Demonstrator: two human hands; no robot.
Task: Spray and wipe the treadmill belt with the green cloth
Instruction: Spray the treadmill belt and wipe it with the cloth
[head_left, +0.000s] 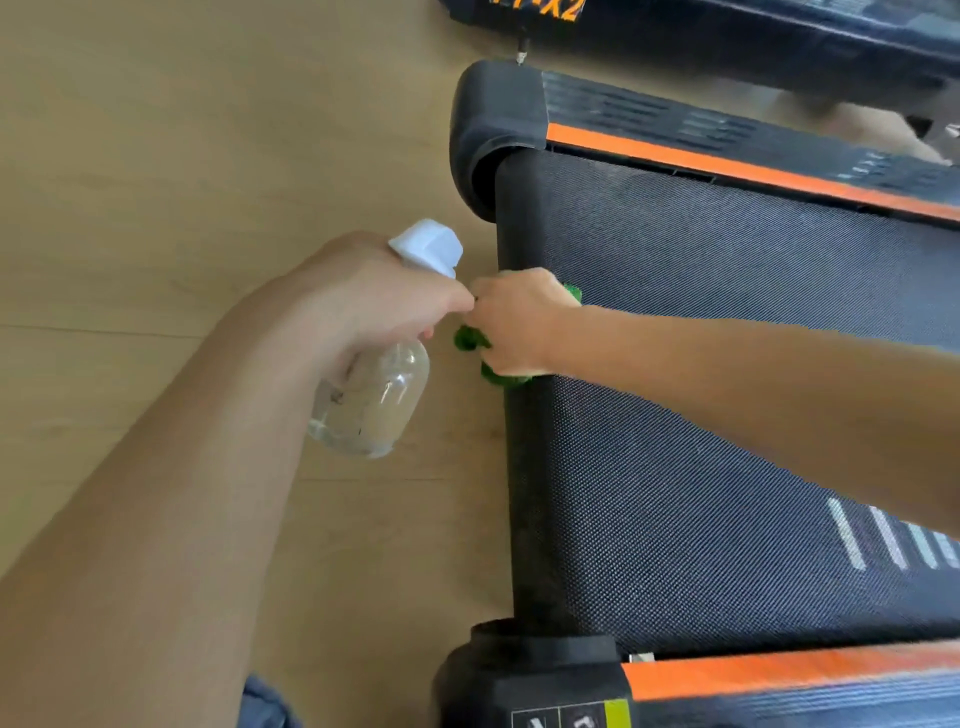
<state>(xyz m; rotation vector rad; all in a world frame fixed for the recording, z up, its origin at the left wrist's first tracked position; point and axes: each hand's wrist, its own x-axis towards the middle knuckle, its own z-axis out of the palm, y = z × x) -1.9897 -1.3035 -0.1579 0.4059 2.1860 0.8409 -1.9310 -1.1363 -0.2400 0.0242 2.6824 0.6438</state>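
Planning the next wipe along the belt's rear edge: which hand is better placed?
The right hand: it already grips the green cloth against the belt's rolled end. The left hand holds the spray bottle over the floor.

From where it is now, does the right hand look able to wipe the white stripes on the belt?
Probably yes. The right hand already grips the green cloth at the belt's rear edge, and nothing lies on the belt between it and the white stripes.
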